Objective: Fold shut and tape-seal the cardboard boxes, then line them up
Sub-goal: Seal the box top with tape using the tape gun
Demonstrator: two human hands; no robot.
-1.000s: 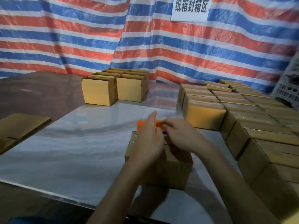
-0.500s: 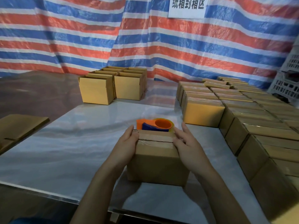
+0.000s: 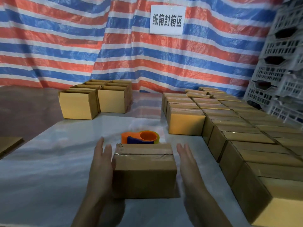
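Now released: the left hand (image 3: pixel 101 163) is laid flat against the taped box (image 3: pixel 144 171), and the right hand (image 3: pixel 188 163) is held open just beside it. Its top corners were pressed moments ago; sealing is judged done, lining-up outstanding. The box is set on the table (image 3: pixel 49 169) before the dispenser (image 3: pixel 141 137). Sign (image 3: pixel 167 19): "纸箱封箱区".

Left grip (image 3: pixel 101 167), right grip (image 3: pixel 188 167): bare, slender fingers. Forearms (image 3: pixel 205 210) bare to frame's lower edge.

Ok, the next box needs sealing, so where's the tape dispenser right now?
In the head view, the tape dispenser lies on the white table centre frame, right behind the taped box, with the rows of sealed boxes off to its right.
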